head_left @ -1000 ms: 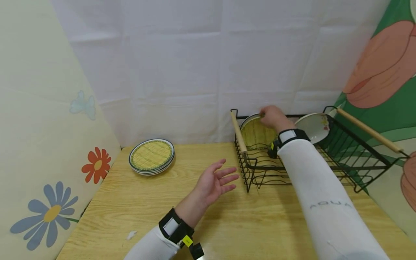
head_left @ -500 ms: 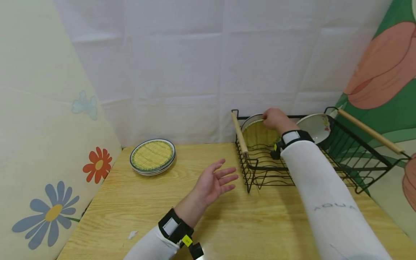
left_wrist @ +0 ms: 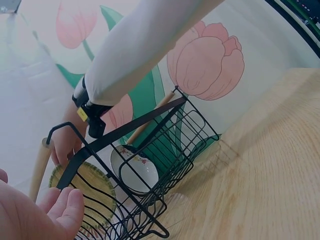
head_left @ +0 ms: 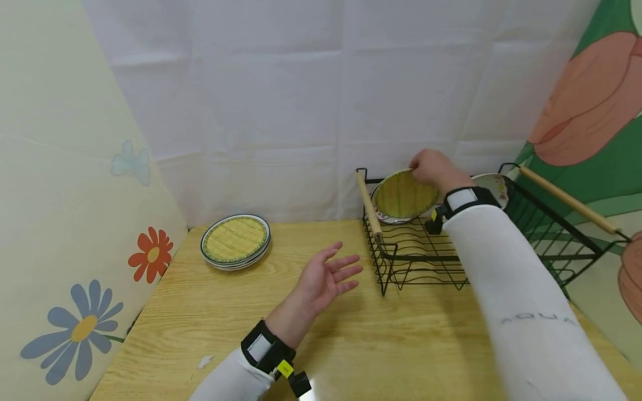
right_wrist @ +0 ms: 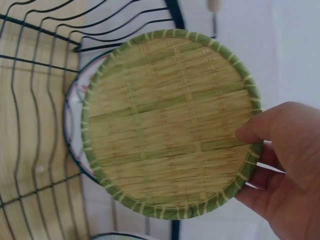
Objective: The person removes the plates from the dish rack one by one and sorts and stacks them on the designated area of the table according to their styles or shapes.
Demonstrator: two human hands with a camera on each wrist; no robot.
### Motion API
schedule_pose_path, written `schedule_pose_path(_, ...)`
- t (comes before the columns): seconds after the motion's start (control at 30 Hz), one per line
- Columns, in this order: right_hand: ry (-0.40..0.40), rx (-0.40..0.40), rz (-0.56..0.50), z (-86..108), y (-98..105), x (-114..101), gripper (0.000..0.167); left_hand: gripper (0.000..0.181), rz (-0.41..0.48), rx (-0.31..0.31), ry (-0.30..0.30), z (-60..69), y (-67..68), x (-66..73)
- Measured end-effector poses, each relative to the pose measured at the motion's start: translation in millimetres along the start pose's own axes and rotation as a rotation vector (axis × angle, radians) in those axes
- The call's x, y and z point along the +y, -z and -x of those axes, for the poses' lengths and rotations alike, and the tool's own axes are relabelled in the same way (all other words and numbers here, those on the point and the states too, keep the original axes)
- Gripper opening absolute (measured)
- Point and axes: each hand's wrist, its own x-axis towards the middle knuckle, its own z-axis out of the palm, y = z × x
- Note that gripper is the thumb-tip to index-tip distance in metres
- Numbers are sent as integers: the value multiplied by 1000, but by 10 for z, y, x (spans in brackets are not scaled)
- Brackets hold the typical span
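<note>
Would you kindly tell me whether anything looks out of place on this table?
A small white patch on the wooden table, beside the left sleeve, looks odd, interrupting the grain; scrap or damage, I cannot tell.

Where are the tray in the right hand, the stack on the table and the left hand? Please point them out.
Tray (right_wrist: pixel 172 125): right wrist view, middle of the woven face.
Stack (head_left: pixel 234 239): head view, its yellow top.
Left hand (head_left: pixel 321 280): head view, on the palm.
</note>
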Motion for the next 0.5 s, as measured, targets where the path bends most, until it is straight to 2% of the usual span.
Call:
schedule_pose_path(0.37,43,1,3,137,563,-79,44,56,2,-7,-8,10,22,73)
schedule_pose_path(0.5,68,14,-37,181,754,-110,44,56,16,-13,-12,19,48,108)
